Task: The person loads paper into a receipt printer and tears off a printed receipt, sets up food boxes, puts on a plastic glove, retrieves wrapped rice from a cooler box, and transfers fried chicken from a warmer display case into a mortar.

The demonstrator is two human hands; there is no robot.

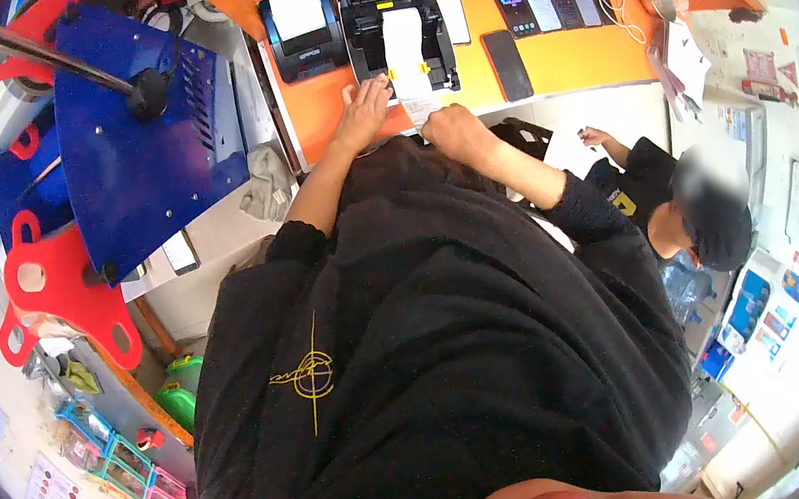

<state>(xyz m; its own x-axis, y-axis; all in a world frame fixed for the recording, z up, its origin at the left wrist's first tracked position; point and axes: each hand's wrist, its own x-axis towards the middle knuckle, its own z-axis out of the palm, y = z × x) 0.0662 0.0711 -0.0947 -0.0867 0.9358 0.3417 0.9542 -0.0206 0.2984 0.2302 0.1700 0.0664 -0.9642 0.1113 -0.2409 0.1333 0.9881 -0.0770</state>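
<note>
Near the counter's (588, 73) front edge, an open printer (357, 48) feeds a paper strip (404, 47) towards the person. The left hand (366, 115), fingers extended, braces its front corner, seemingly for steadiness; the right hand (457, 133), curled closed, apparently pinches the strip's end, keeping it straight.

Phones (507, 65) lie on the desk (587, 65), right of the printers (314, 57).

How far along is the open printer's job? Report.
Apparently done: the paper strip lies in the printer. Under way: the left hand is at the printer's front, the right hand beside the strip's lower end. Left to do, probably: closing the printer, which stands open.
</note>
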